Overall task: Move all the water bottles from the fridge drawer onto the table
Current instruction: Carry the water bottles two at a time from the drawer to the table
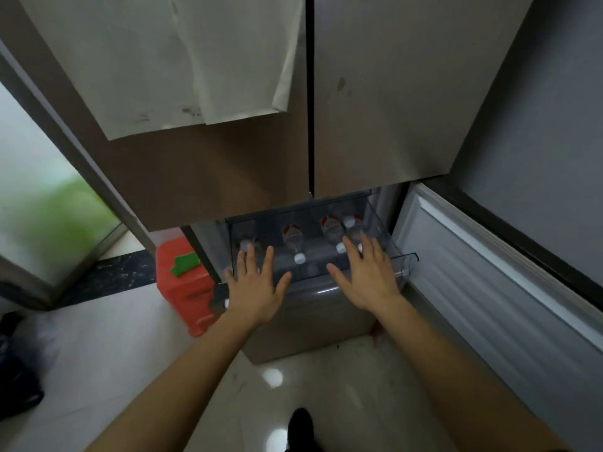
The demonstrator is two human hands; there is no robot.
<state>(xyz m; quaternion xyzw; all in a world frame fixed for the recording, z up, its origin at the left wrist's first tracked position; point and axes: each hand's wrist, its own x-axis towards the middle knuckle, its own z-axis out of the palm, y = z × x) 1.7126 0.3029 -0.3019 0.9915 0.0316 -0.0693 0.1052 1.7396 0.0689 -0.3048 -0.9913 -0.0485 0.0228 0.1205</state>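
Note:
A clear plastic fridge drawer [406,261] is pulled out under the closed upper doors. Several water bottles with red labels and white caps lie inside: one in the middle [293,238], one to its right [331,228], one at the far right [354,226], and one at the left [251,244] partly behind my fingers. My left hand [254,285] hovers over the drawer's left front, fingers spread, holding nothing. Over the right front, my right hand [365,275] is also spread and empty. The table is out of sight.
The lower fridge door [496,272] stands open to the right. A red plastic stool [184,282] with a green item on it sits left of the fridge. Papers [182,60] hang on the upper left door. A dark bag [16,380] lies on the pale floor.

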